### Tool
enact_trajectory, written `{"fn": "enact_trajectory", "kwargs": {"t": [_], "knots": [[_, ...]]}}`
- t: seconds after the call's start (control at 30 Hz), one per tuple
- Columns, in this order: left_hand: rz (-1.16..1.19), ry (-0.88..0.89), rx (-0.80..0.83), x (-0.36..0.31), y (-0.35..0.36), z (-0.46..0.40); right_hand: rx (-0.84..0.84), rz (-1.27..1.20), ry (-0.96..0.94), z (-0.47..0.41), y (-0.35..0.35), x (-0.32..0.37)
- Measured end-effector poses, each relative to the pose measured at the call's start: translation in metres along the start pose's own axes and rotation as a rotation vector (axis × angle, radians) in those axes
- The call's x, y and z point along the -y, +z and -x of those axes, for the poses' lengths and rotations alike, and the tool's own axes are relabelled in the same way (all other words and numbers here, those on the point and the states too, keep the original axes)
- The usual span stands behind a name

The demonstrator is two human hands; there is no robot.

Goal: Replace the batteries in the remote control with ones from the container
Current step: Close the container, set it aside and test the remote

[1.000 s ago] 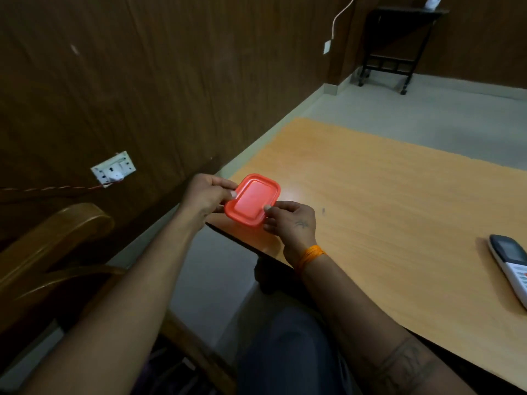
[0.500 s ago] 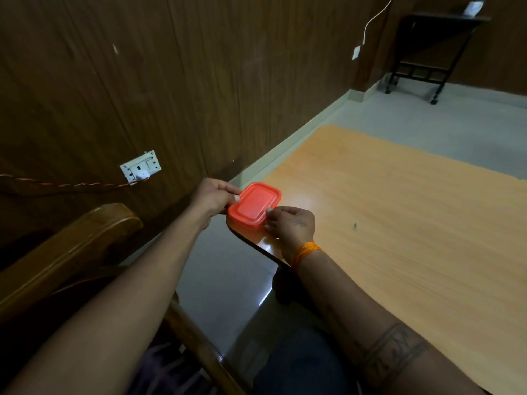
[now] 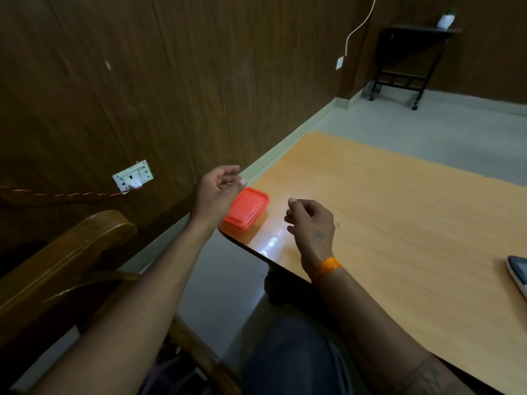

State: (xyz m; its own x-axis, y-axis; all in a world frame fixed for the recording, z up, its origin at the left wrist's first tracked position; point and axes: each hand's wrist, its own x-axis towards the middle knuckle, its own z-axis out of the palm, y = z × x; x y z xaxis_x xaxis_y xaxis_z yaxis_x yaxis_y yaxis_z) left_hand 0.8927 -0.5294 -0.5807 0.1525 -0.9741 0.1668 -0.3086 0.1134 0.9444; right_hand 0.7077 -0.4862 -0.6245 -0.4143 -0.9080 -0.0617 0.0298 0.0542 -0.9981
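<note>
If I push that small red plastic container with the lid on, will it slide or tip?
The small red plastic container is low and flat, so it would probably slide, not tip. The glossy orange wooden table likely offers little grip. It sits by the near corner, so it could fall off.

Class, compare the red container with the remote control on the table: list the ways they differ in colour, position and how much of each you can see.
The red container is orange-red; the remote control is pale with a dark screen end. The container sits at the table's near left corner, between the left hand and right hand; the remote lies far right, away from both. The container shows almost whole, lid on; the remote is cut off by the frame. Both rest on the table, untouched.
</note>
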Motion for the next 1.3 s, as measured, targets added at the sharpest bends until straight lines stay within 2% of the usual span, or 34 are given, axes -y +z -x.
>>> {"fn": "enact_trajectory", "kwargs": {"t": [0.23, 0.57, 0.67, 0.9, 1.07, 1.17, 1.3], "knots": [[0.320, -0.037, 0.138, -0.059, 0.077, 0.082, -0.063, -0.159, -0.004, 0.031, -0.098, 0.038], [0.362, -0.002, 0.471, -0.128, 0.223, 0.164, -0.307, -0.103, -0.045, 0.057, -0.258, 0.064], [0.344, -0.046, 0.539, -0.138, 0.275, 0.188, -0.367, -0.085, -0.020, 0.055, -0.312, 0.058], [0.220, -0.179, 0.557, -0.124, 0.368, 0.229, -0.451, 0.073, 0.101, 0.030, -0.403, 0.019], [0.081, -0.242, 0.568, -0.109, 0.413, 0.237, -0.525, 0.352, 0.106, 0.010, -0.441, -0.010], [0.043, -0.257, 0.605, -0.103, 0.430, 0.239, -0.515, 0.463, 0.145, -0.001, -0.454, -0.021], [0.021, -0.234, 0.637, -0.101, 0.446, 0.233, -0.400, 0.538, 0.172, -0.017, -0.459, -0.026]]}}
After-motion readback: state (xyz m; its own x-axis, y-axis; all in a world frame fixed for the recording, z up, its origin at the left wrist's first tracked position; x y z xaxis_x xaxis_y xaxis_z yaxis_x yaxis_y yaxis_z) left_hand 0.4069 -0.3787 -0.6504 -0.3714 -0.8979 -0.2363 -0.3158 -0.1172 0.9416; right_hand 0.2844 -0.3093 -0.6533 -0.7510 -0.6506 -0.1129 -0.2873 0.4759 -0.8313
